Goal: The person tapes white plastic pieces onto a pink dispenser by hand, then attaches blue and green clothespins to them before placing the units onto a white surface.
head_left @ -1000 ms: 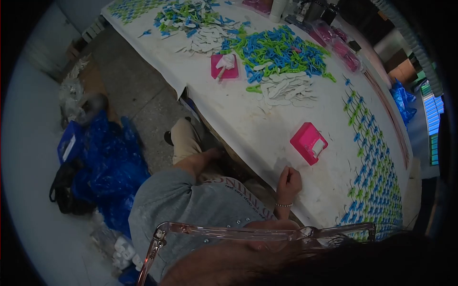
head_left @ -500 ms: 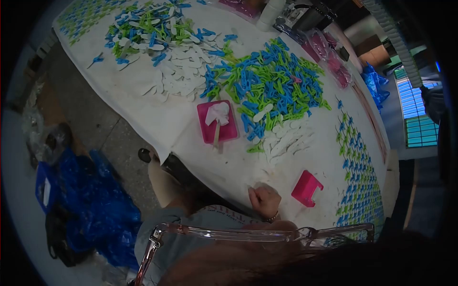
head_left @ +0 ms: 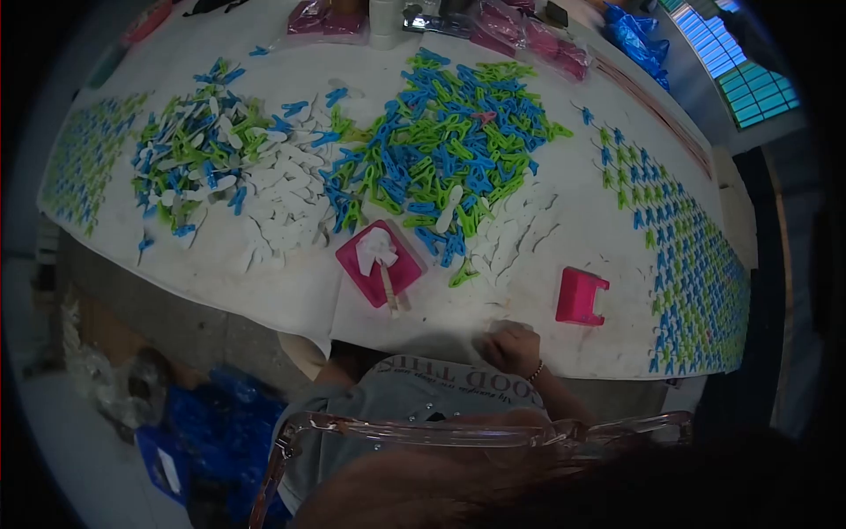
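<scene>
My right hand (head_left: 513, 349), with a beaded bracelet at the wrist, rests at the near edge of the white-covered table (head_left: 238, 286). Its fingers are curled closed; whether something small is in them I cannot make out. My left arm (head_left: 333, 375) hangs below the table edge and its hand is out of sight. Left of my right hand stands a pink square dish (head_left: 407, 275) holding a white lump and a flat stick (head_left: 388, 286). Beyond lie a large heap of blue and green clothespins (head_left: 441, 145) and loose flat white pieces (head_left: 507, 238).
A pink notched holder (head_left: 577, 298) stands right of my hand. Rows of clothespins (head_left: 696, 273) cover the right side, more rows (head_left: 88, 159) the far left. A mixed pile (head_left: 198, 150) sits left, beside white pieces (head_left: 286, 189). Bagged pink items (head_left: 330, 22) and a white bottle (head_left: 385, 22) stand behind.
My head view has swung, so the table lies more level and more of its left side shows. My right hand stays closed near the table edge; the dish and heaps look undisturbed.
</scene>
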The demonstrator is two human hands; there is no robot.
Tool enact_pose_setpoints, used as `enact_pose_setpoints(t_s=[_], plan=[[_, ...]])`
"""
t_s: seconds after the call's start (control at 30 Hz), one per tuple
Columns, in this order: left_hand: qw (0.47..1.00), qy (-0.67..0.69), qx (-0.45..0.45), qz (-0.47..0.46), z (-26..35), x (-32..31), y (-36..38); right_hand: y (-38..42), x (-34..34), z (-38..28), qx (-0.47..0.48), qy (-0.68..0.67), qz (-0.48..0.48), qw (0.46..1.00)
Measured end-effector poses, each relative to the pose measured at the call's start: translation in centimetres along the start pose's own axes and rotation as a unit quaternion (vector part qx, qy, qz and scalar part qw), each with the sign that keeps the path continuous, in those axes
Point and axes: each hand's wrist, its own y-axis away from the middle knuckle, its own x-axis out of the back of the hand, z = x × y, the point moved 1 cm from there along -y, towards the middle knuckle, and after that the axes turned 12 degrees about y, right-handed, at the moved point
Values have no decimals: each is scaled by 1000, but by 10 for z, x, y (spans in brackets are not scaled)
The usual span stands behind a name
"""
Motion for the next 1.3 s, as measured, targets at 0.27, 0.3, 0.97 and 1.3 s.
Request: enact_pose_setpoints(t_s=[0.27, 0.3, 0.97, 1.3], plan=[[992, -26, 82, 93, 12, -42, 88, 0, 2, -11, -3, -31, 36, 999], [989, -35, 90, 108, 11, -45, 96, 1, 3, -11, -7, -29, 33, 999], [946, 129, 238, 177, 212, 52, 129, 17, 2, -8, -12, -84, 88, 993], [939, 292, 179, 3, 291, 98, 194, 17, -3, -7, 0, -55, 98, 994]])
